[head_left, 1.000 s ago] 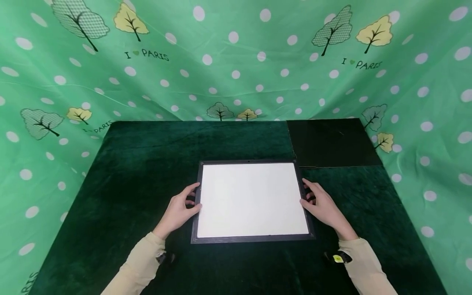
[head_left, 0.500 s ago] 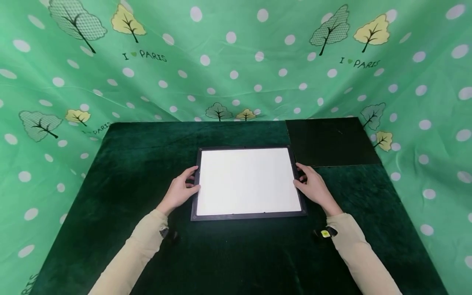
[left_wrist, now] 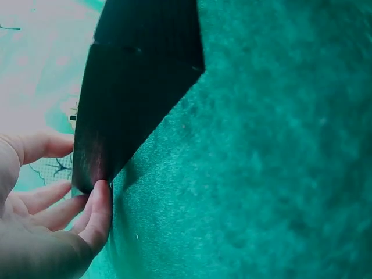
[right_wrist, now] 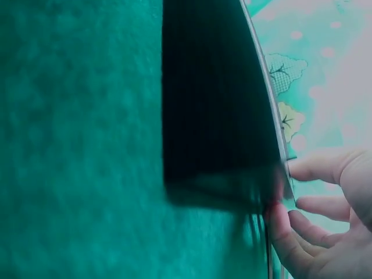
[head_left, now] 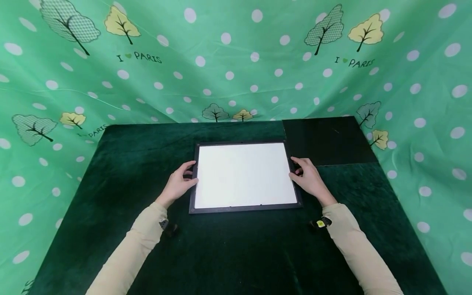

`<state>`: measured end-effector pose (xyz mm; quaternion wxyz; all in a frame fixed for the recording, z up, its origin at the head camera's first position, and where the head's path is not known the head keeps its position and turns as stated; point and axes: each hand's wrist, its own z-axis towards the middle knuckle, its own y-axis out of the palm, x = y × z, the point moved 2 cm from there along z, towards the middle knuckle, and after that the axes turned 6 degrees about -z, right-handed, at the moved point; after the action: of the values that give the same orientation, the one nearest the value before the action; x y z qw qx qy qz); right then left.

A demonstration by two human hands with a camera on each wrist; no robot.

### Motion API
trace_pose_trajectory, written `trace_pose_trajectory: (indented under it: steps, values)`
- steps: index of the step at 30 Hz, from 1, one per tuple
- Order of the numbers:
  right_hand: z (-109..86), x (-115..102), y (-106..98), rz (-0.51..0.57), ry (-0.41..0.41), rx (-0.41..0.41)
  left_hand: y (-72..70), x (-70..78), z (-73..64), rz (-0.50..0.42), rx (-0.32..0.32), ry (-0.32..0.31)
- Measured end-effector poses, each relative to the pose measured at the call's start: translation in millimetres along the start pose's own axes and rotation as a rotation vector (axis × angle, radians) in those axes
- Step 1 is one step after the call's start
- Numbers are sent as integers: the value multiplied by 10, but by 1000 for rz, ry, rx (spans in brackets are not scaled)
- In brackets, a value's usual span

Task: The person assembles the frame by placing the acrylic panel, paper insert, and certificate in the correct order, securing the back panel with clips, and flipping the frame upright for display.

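A white rectangular board in a dark frame [head_left: 245,175] lies white side up, with its long edges running left to right. My left hand [head_left: 178,185] grips its left edge; the thumb lies on the frame and the fingers are at the side. On the opposite edge my right hand [head_left: 309,178] holds the frame in the same way. In the left wrist view, fingertips [left_wrist: 102,195] touch the dark side [left_wrist: 110,110] of the board. Fingertips [right_wrist: 279,221] also touch its dark side [right_wrist: 218,116] in the right wrist view. What lies beneath the board is hidden.
Dark green velvety cloth covers the table [head_left: 228,250]. A flat black sheet [head_left: 328,139] lies at its back right corner, close to the board's far right corner. A green dotted curtain [head_left: 221,53] with tree prints hangs behind and at both sides.
Both hands have moved the framed board away from me, towards the back of the table and slightly left. Their grip looks the same. The head view has shifted a little.
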<state>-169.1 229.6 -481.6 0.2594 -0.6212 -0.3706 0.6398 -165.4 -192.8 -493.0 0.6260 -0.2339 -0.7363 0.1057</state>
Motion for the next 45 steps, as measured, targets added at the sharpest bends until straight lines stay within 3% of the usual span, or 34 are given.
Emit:
trace_pose_trajectory:
  steps: [4,10,18,25,32,38,45]
  values:
    - [-9,119,-84,27,-18,-7,1,41,-18,31,6,13]
    - [6,431,-397,0,-15,13,-19,207,-57,75,54,113]
    - [31,902,-850,-94,28,-3,70,418,-103,62,2,200]
    - [104,1295,-1121,42,177,-18,379,581,-106,41,-94,291]
    - [76,1602,-1280,90,233,37,743,747,-86,44,-217,310]
    - [6,1729,-1327,54,280,59,1002,877,-26,50,-285,321]
    - [-36,1764,-1356,59,274,31,1253,1016,28,16,-325,346]
